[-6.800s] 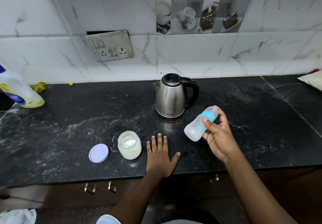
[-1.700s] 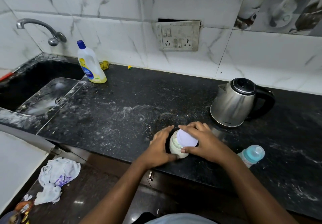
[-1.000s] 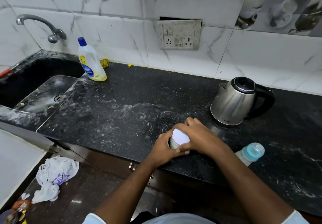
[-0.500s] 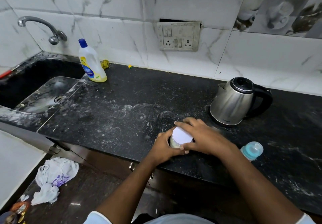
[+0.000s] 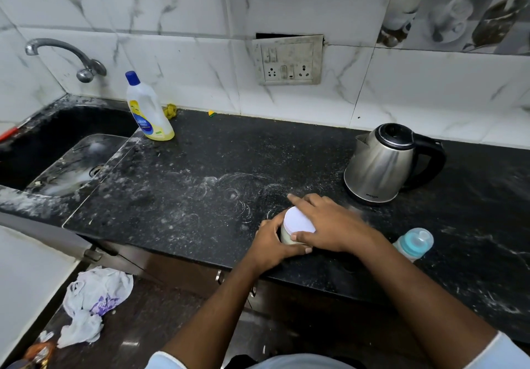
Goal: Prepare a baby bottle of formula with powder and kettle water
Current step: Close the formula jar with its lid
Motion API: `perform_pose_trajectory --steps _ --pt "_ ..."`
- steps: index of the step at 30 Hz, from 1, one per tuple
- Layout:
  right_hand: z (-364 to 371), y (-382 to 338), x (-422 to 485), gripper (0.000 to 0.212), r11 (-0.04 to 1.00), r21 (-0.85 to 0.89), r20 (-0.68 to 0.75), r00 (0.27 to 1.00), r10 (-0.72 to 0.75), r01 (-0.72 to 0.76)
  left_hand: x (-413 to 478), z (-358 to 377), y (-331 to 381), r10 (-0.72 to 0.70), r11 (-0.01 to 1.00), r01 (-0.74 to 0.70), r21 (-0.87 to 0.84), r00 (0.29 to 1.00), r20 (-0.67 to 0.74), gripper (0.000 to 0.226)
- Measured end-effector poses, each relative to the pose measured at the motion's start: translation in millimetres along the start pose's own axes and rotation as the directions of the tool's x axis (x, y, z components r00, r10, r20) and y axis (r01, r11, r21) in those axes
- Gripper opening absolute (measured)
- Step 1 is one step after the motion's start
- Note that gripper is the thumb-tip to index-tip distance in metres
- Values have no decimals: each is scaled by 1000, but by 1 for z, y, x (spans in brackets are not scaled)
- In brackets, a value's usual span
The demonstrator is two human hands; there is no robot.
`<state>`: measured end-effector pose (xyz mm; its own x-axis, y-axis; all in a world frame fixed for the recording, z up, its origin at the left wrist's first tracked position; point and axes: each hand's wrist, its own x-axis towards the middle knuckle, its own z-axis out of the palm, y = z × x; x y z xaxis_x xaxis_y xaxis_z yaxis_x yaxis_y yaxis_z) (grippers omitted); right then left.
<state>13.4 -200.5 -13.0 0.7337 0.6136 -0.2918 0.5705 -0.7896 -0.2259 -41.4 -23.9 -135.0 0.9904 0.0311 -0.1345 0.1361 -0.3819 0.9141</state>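
Note:
A small glass jar of white powder (image 5: 287, 237) stands near the front edge of the black counter (image 5: 200, 185). My left hand (image 5: 269, 242) wraps around the jar's side. My right hand (image 5: 332, 225) lies over the pale lilac lid (image 5: 296, 219) on top of the jar, thumb at the front and fingers spread. The baby bottle (image 5: 414, 243), with its teal cap on, stands to the right, partly hidden by my right forearm. The steel kettle (image 5: 381, 165) with a black handle sits behind it, lid shut.
A sink (image 5: 57, 156) with a tap (image 5: 66, 55) is at the left, and a yellow cleaner bottle (image 5: 149, 110) stands beside it at the wall. A socket plate (image 5: 288, 60) is on the tiled wall. A crumpled bag (image 5: 91, 305) lies on the floor.
The bottle was set down at the right and the lid went onto the jar. Over the last second my right hand has turned on the lid, its fingers spreading out.

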Motion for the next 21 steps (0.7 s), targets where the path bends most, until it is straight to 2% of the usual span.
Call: perform_pose_trajectory --steps 2,4,8,13,15,17,19,21 --pt "2 -3 2 85 1000 7 21 1000 -5 5 2 1 -1 -3 1000 3 1 1000 2 96" --pt "4 -8 4 80 998 -35 -32 998 45 -46 2 3 -3 -3 1000 3 8 1000 -1 100" --pt "6 -22 10 84 967 -173 -124 978 169 -189 0 0 -2 -9 1000 9 10 1000 1 93" --pt "-13 -21 0 85 943 -196 -130 960 248 -270 -2 0 1 7 1000 -7 14 1000 -11 87" --pt "-20 -17 -7 76 954 -179 -151 965 215 -240 -2 0 2 6 1000 -6 18 1000 -5 90" --pt "-22 -15 -8 63 991 -77 -50 993 109 -112 -1 -1 0 21 1000 -21 9 1000 -6 91" --pt "-20 -14 -4 84 1000 18 127 992 11 -13 -1 0 2 16 1000 -16 11 1000 -4 86" --pt "-11 -15 1 85 1000 -18 146 989 14 -12 -1 0 2 21 1000 -21 10 1000 -10 83"
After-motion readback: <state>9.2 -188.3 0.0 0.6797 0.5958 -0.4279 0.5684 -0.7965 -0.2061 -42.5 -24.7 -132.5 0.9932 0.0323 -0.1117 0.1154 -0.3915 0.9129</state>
